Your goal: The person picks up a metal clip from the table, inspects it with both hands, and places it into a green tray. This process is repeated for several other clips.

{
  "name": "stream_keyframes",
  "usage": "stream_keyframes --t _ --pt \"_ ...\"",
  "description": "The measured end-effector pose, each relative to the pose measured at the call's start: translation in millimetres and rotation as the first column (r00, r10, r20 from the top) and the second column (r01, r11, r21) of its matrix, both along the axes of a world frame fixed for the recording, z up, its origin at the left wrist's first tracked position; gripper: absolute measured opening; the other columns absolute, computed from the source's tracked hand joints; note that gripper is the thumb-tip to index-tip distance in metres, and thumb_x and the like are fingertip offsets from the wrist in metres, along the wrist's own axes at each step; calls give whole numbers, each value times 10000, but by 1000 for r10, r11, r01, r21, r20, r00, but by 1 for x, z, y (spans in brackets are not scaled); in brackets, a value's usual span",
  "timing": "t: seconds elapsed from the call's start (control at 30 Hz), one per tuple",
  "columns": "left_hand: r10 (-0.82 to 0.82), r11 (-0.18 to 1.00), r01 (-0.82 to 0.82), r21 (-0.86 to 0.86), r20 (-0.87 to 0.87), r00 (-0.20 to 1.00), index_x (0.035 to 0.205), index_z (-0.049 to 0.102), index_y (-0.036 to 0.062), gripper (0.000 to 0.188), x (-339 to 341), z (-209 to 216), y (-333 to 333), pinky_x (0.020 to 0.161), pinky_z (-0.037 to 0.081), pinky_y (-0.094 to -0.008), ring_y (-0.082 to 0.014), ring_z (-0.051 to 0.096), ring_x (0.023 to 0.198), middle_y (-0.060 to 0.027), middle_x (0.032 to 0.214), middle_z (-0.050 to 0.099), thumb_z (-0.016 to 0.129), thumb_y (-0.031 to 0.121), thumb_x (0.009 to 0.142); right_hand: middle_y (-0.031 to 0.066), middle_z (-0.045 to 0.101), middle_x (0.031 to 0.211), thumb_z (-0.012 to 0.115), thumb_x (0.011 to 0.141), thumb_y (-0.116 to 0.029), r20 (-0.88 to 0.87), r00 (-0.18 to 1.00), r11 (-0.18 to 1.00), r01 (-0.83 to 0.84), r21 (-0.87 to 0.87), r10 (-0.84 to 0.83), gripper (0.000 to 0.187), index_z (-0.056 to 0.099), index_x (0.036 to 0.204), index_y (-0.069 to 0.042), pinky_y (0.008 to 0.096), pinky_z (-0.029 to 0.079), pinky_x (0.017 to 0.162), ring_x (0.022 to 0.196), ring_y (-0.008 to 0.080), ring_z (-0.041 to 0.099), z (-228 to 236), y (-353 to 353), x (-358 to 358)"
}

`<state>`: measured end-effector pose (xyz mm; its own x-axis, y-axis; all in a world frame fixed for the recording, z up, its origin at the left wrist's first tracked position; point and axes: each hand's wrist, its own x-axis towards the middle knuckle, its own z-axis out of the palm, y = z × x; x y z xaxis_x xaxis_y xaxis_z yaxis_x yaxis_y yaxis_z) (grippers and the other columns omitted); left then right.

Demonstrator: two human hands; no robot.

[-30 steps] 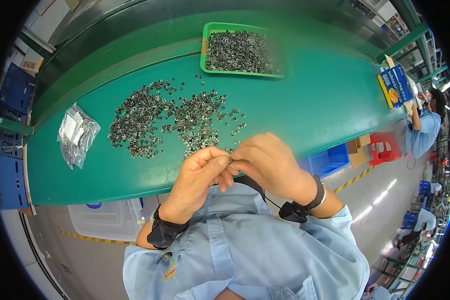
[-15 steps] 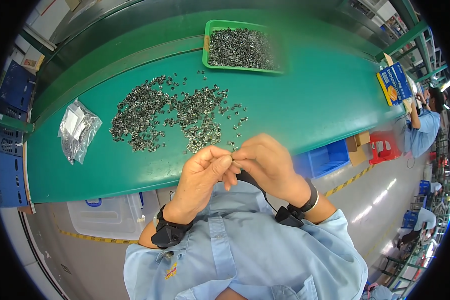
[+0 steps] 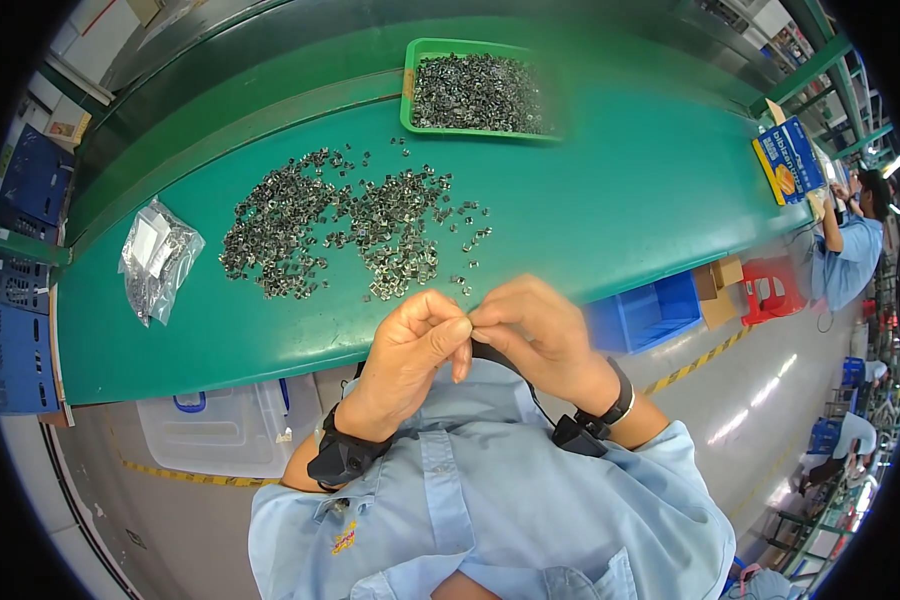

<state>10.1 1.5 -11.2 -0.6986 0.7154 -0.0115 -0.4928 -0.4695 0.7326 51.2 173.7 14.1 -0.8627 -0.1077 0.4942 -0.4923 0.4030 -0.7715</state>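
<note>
Fingertip to fingertip, my left hand [image 3: 410,350] and my right hand [image 3: 540,335] meet in front of my chest, near the table's front edge. Both are closed in a pinch around something too small and too covered by the fingers to make out. Just beyond them, two loose piles of small shiny metal pieces lie on the green table [image 3: 590,220]: a left pile [image 3: 280,225] and a right pile [image 3: 400,225] that touch each other. A few single pieces are scattered to the right of the piles.
At the back, a green tray [image 3: 407,110] is full of similar metal pieces. A clear plastic bag [image 3: 160,262] of parts lies at left. A blue and yellow box [image 3: 790,165] stands far right, near a co-worker [image 3: 850,245]. Below the table's edge are a blue bin [image 3: 650,315] and a red stool [image 3: 770,290].
My hands remain pinched together, with only a slight shift of the fingers. The whole view has moved a little; the piles and the tray look the same.
</note>
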Motion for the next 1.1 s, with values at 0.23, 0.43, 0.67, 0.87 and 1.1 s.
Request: stream_keyframes --t 0.23,0.43,0.67,0.87,1.1 --pt "22 1000 -23 6 101 995 918 480 64 171 7 13 6 509 429 -284 -159 537 555 -72 727 570 514 230 942 52 611 840 689 765 -29 -21 1000 997 4 -79 -6 165 613 907 -64 289 460 653 767 193 580 -4 3 -2" --pt "-96 960 23 279 251 963 949 499 73 141 9 2 10 522 435 -311 -173 550 568 -84 762 606 509 214 945 72 612 803 698 741 -4 -52 999 993 -19 -118 13 163 616 876 -44 287 491 583 737 196 604 -3 -2 -3" --pt "-106 956 30 291 248 963 931 497 73 130 7 1 6 510 430 -303 -172 548 564 -75 735 597 534 198 932 56 621 825 691 772 -37 -14 997 995 -71 -68 70 134 618 882 -60 292 460 641 750 202 587 1 -2 -5" --pt "-53 999 50 20 159 986 903 491 60 131 -2 12 -6 517 436 -291 -175 546 571 -72 715 588 550 175 923 68 614 800 689 761 -11 -35 992 992 -118 33 119 130 603 850 -50 294 484 590 715 203 606 3 3 -13" --pt "-45 999 42 19 257 965 885 483 58 181 -1 15 -6 536 438 -269 -162 548 587 -75 712 582 522 227 941 67 613 796 686 767 -12 4 990 990 -141 2 141 117 600 838 -49 291 494 578 713 197 613 -5 3 -16"
